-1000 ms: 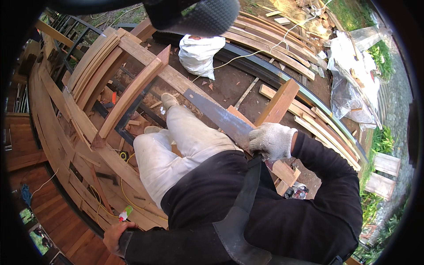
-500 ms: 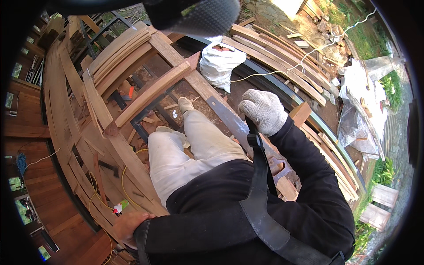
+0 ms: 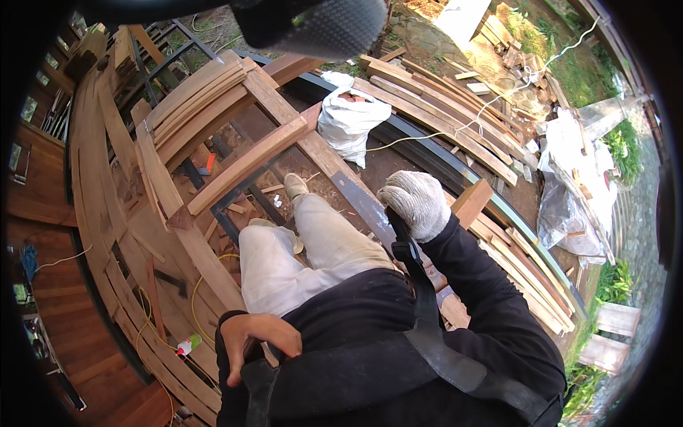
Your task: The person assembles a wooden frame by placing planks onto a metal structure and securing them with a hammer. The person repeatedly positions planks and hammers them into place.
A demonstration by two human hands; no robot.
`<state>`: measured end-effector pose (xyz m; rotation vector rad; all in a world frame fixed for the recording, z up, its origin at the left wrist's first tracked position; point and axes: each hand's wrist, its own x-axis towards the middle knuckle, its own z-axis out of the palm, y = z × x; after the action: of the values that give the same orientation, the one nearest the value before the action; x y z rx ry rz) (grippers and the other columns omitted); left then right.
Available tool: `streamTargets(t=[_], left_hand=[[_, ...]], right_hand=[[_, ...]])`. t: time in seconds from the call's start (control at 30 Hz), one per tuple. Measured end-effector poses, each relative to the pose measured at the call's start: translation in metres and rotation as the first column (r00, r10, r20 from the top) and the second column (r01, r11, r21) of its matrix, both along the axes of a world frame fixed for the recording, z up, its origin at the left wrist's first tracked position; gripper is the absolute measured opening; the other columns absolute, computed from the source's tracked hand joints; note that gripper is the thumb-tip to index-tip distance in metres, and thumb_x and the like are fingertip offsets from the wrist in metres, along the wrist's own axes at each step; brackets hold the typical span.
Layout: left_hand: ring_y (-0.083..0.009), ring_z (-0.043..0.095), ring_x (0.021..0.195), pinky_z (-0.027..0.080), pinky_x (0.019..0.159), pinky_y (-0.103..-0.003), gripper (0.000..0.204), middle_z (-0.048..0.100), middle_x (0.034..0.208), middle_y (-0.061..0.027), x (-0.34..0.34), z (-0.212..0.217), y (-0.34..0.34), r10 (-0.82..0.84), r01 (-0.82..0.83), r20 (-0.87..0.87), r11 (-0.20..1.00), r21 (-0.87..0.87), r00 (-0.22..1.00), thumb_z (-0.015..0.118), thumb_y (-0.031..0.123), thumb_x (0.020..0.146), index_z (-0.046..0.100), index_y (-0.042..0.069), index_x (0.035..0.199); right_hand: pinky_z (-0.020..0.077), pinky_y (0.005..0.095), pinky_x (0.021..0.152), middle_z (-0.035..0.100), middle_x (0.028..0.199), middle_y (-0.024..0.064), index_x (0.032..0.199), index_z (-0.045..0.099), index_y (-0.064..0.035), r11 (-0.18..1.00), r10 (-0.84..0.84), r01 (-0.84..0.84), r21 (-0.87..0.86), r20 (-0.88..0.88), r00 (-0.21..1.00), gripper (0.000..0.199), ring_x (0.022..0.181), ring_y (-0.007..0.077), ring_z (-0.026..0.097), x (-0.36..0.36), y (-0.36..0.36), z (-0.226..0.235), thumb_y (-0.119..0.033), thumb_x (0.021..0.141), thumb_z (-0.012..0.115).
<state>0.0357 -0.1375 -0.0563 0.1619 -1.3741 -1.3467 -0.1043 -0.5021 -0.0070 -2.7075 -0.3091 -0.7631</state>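
My right hand (image 3: 416,205), in a knitted white work glove, is closed round a black strap (image 3: 422,285) with a buckle just below the fist. Bare, my left hand (image 3: 260,338) is at the lower left, by the end of another black strap (image 3: 260,377). Its thumb and curled fingers stand apart, with a gap between them. A handsaw (image 3: 363,204) lies along a wooden beam beside my right leg, its blade partly behind the glove and strap. My legs in light trousers (image 3: 324,231) extend over the timber frame.
A joined timber frame (image 3: 245,171) spans the ground ahead. Beyond it stands a white sack (image 3: 351,121). Long planks (image 3: 441,117) are stacked at the right, near clear plastic sheeting (image 3: 576,192). A yellow cord (image 3: 196,306) and a small bottle (image 3: 188,344) lie at the left.
My left hand has moved up and right from the lower left to the strap at my waist. My right hand, still gripping its strap, has shifted slightly left and down.
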Motion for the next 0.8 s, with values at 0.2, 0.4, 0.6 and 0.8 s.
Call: streamTargets(t=[0.2,0.4,0.6,0.8], left_hand=[[-0.026,0.065,0.122,0.05,0.106,-0.043,0.087,0.068,0.125,-0.0184,-0.049,0.025,-0.128,0.443,-0.42,0.216,0.437,0.795,0.87,0.057,0.067,0.101,0.051,-0.009,0.145],[-0.0142,0.071,0.085,0.056,0.072,-0.029,0.046,0.073,0.091,-0.0098,-0.091,0.023,-0.199,0.562,-0.556,0.29,0.387,0.736,0.775,0.069,0.039,0.104,0.066,-0.006,0.11],[-0.0113,0.07,0.075,0.055,0.063,-0.027,0.037,0.075,0.089,-0.0096,-0.098,0.054,-0.2,0.493,-0.37,0.146,0.393,0.842,0.858,0.065,0.031,0.107,0.067,-0.006,0.107],[-0.0075,0.064,0.071,0.052,0.062,-0.025,0.037,0.072,0.087,-0.0043,-0.117,0.086,-0.174,0.384,-0.271,0.061,0.52,0.81,0.921,0.064,0.033,0.108,0.068,-0.004,0.105]], right_hand=[[0.0525,0.045,0.067,0.062,0.089,0.0098,0.098,0.068,-0.0102,0.983,-0.171,0.158,-0.099,-0.143,0.975,0.022,0.08,0.0326,0.068,-0.005,0.003,0.015,-0.018,0.077,0.069],[0.0519,0.0446,0.061,0.06,0.085,0.0077,0.094,0.066,-0.0116,0.942,-0.181,0.102,-0.319,-0.229,0.956,0.024,0.075,0.0285,0.067,-0.003,0.001,0.028,-0.026,0.076,0.07],[0.0483,0.0446,0.058,0.057,0.08,0.0072,0.088,0.064,-0.014,0.922,-0.237,0.16,-0.352,-0.188,0.953,0.027,0.07,0.0299,0.064,-0.021,-0.018,0.05,-0.027,0.068,0.076],[0.0459,0.0465,0.059,0.055,0.078,0.0075,0.089,0.063,-0.0136,0.904,-0.194,0.189,-0.383,0.028,0.981,0.03,0.069,0.0324,0.061,-0.016,-0.034,0.102,-0.02,0.065,0.078]])
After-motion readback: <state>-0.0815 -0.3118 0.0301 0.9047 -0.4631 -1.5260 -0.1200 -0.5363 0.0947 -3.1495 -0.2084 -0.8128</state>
